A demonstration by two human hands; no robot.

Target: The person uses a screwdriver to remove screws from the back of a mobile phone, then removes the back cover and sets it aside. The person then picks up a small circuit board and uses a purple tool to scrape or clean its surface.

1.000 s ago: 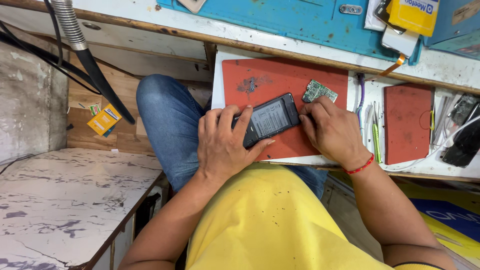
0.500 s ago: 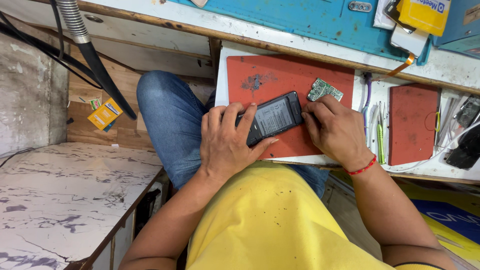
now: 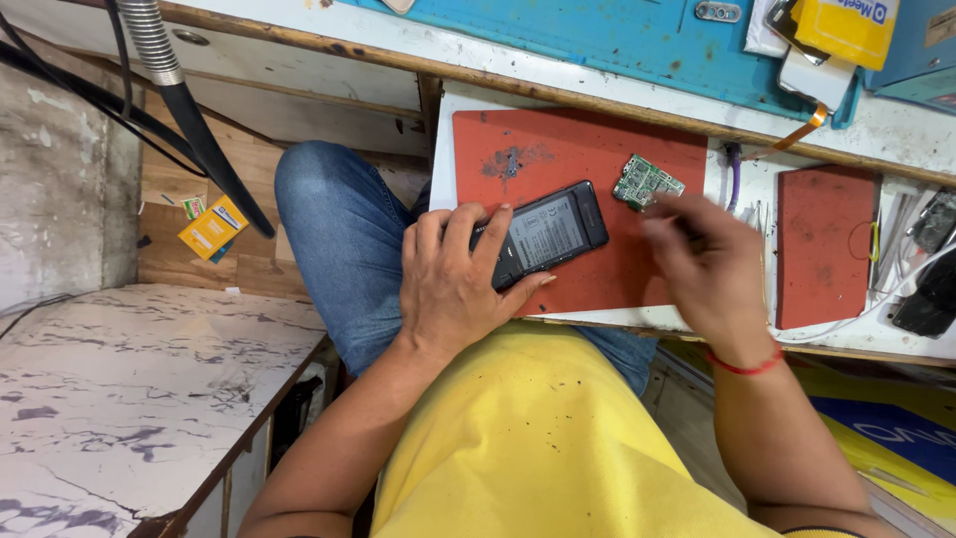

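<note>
A dark phone (image 3: 548, 231) lies back side up on a red work mat (image 3: 558, 149), its battery bay showing. My left hand (image 3: 453, 284) grips the phone's near end, fingers curled over its edge. My right hand (image 3: 712, 274) is blurred with motion and is off the phone, to its right over the mat's right edge. Its fingertips are close to a small green circuit board (image 3: 647, 181) lying on the mat. Whether it holds anything is lost in the blur.
A second red mat (image 3: 822, 244) lies to the right, with thin tools (image 3: 757, 214) between the mats and dark devices (image 3: 926, 289) at the far right. A blue panel (image 3: 597, 30) runs behind. A flexible hose (image 3: 149, 40) hangs left, above a yellow box (image 3: 212, 227) and a white marbled slab (image 3: 119, 389).
My right hand has left the phone's far end and swung right toward the circuit board. My left hand keeps its hold on the phone, which has barely moved.
</note>
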